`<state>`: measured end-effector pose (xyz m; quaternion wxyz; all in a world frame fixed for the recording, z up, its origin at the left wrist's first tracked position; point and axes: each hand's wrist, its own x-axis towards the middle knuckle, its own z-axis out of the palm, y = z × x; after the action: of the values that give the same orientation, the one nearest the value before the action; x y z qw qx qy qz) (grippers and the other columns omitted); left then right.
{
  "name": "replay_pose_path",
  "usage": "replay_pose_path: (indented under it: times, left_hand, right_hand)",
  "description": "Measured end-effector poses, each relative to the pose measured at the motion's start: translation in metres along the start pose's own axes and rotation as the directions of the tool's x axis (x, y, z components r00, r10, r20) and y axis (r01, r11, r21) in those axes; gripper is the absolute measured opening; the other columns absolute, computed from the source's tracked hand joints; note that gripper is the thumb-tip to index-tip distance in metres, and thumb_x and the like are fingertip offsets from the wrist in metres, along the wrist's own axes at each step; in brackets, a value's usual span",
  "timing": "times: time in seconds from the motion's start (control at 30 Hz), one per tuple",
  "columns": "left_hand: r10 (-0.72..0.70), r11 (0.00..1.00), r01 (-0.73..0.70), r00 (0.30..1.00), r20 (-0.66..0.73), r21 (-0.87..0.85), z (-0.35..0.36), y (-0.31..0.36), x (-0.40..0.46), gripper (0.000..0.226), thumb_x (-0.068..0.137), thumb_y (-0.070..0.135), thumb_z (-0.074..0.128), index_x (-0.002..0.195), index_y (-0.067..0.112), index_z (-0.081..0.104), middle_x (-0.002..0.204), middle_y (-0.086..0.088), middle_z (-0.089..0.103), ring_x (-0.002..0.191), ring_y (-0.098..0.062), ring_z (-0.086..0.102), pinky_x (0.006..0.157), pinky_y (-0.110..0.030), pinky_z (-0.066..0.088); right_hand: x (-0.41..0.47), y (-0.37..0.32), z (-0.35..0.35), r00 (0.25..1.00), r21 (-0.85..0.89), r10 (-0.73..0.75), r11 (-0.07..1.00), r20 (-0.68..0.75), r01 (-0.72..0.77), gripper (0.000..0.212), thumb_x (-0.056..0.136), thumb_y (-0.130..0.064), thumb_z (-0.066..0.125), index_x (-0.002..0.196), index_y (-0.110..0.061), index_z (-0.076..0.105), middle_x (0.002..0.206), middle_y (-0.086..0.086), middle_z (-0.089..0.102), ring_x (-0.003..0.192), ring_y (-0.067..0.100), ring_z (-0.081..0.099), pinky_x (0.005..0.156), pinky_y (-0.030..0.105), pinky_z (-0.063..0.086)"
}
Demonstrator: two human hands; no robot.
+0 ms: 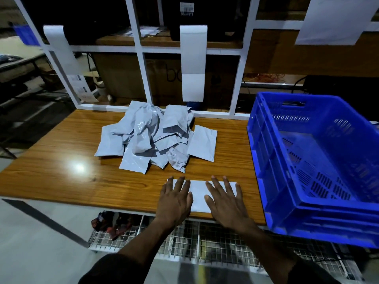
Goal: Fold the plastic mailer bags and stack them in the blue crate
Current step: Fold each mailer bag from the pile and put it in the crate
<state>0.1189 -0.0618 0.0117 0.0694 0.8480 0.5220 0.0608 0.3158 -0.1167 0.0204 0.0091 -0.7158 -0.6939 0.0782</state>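
Head view: left hand and right hand press flat-fingered on a white mailer bag beside the blue crate

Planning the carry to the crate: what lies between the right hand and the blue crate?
Head view: only bare wooden table lies between the right hand, flat on the mailer, and the blue crate.

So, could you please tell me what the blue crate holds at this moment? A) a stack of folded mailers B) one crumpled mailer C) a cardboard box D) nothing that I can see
D: the blue crate shows only its bare slotted floor, while the mailer pile sits on the table.
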Motion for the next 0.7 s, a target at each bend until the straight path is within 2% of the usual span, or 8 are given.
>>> replay_pose_path:
  times: [0.1, 0.17, 0.3, 0.4, 0.47, 0.57, 0.63, 0.7]
  left_hand:
    - [0.009, 0.997, -0.009, 1.000, 0.007, -0.074, -0.003, 0.000, 0.001, 0.078, 0.095, 0.054, 0.001, 0.157, 0.021, 0.034, 0.167, -0.004, 0.025, 0.156, -0.034, 0.011, 0.123, -0.051, 0.013]
    - [0.008, 0.987, -0.009, 1.000, -0.011, -0.162, -0.002, -0.005, 0.002, 0.079, 0.096, 0.055, 0.002, 0.156, 0.016, 0.038, 0.166, -0.005, 0.029, 0.156, -0.031, 0.015, 0.123, -0.049, 0.014]
    - [0.034, 0.985, -0.042, 0.998, -0.049, -0.165, 0.007, -0.017, -0.002, 0.075, 0.106, 0.053, 0.006, 0.151, 0.008, 0.047, 0.159, -0.010, 0.041, 0.151, -0.032, 0.032, 0.120, -0.051, 0.030]
    - [0.026, 0.993, -0.029, 0.999, -0.032, -0.112, 0.008, -0.016, -0.007, 0.075, 0.106, 0.054, 0.002, 0.154, 0.012, 0.041, 0.162, -0.008, 0.037, 0.152, -0.030, 0.028, 0.121, -0.052, 0.030]
    - [0.015, 0.996, -0.017, 1.000, -0.028, -0.088, 0.007, -0.015, -0.008, 0.074, 0.106, 0.053, 0.001, 0.156, 0.014, 0.039, 0.163, -0.006, 0.035, 0.153, -0.030, 0.026, 0.121, -0.052, 0.029]
    - [0.005, 0.998, -0.007, 1.000, -0.026, -0.070, 0.006, -0.014, -0.009, 0.073, 0.106, 0.051, 0.002, 0.155, 0.014, 0.041, 0.162, -0.005, 0.038, 0.152, -0.030, 0.028, 0.120, -0.052, 0.031]
    - [0.003, 0.998, -0.005, 1.000, -0.027, -0.065, 0.006, -0.015, -0.009, 0.074, 0.105, 0.052, 0.000, 0.156, 0.015, 0.040, 0.163, -0.004, 0.037, 0.153, -0.029, 0.025, 0.121, -0.051, 0.029]
    - [0.007, 0.999, -0.009, 1.000, -0.026, -0.053, 0.006, -0.015, -0.009, 0.071, 0.105, 0.051, 0.003, 0.157, 0.017, 0.037, 0.165, -0.002, 0.033, 0.155, -0.028, 0.020, 0.123, -0.050, 0.025]
  right_hand:
    - [0.005, -0.003, -0.002, 0.998, 0.008, 0.017, 1.000, 0.058, -0.018, 0.064, 0.101, -0.058, 0.003, 0.160, -0.033, 0.004, 0.166, -0.010, -0.015, 0.152, 0.023, -0.022, 0.119, 0.060, -0.012]
    - [0.008, -0.014, -0.004, 1.000, 0.027, 0.006, 1.000, 0.023, -0.007, 0.063, 0.103, -0.053, 0.005, 0.161, -0.028, 0.008, 0.167, -0.008, -0.011, 0.152, 0.023, -0.020, 0.118, 0.062, -0.012]
    - [0.013, -0.049, -0.011, 0.997, 0.123, -0.073, 0.990, -0.026, 0.075, 0.064, 0.100, -0.055, -0.005, 0.160, -0.034, 0.006, 0.167, -0.014, -0.005, 0.153, 0.015, -0.014, 0.118, 0.060, -0.013]
    - [0.013, -0.057, -0.007, 0.992, 0.135, -0.125, 0.983, -0.014, 0.126, 0.090, 0.082, -0.061, -0.024, 0.159, -0.034, 0.012, 0.167, -0.014, 0.004, 0.154, 0.015, -0.007, 0.119, 0.059, -0.011]
    - [0.012, -0.052, -0.002, 0.986, 0.110, -0.149, 0.982, -0.079, 0.157, 0.080, 0.093, -0.058, -0.016, 0.158, -0.033, 0.022, 0.166, -0.013, 0.015, 0.155, 0.017, 0.004, 0.118, 0.057, -0.006]
    - [0.009, -0.047, 0.004, 0.982, 0.026, -0.157, 0.987, -0.103, 0.160, 0.055, 0.105, -0.045, 0.017, 0.149, -0.029, 0.045, 0.157, -0.008, 0.040, 0.148, 0.020, 0.033, 0.112, 0.056, 0.013]
    - [0.010, -0.046, 0.006, 0.986, 0.028, -0.137, 0.990, -0.092, 0.140, 0.058, 0.106, -0.047, 0.012, 0.146, -0.028, 0.050, 0.155, -0.008, 0.044, 0.146, 0.019, 0.037, 0.111, 0.055, 0.016]
    - [0.011, -0.042, 0.007, 0.988, 0.036, -0.125, 0.991, -0.086, 0.128, 0.066, 0.104, -0.053, 0.003, 0.147, -0.030, 0.048, 0.157, -0.010, 0.040, 0.149, 0.017, 0.030, 0.114, 0.054, 0.012]
